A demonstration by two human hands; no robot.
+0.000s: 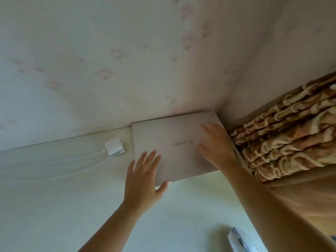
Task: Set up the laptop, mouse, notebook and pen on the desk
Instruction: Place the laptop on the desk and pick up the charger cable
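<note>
Soft daylight, hazy, wide-angle warped

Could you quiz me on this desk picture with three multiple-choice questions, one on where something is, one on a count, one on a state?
1. Where does the laptop lie?
A. In the far desk corner by the wall
B. At the near edge
C. On the patterned blanket

2. How many hands touch its lid?
A. None
B. One
C. Two

3. The laptop is:
A. Open
B. Closed flat
C. Standing on edge

Answers:
1 A: it sits against the wall, next to the patterned blanket.
2 C: the left hand and the right hand both rest on it.
3 B: only the lid with its logo shows.
</note>
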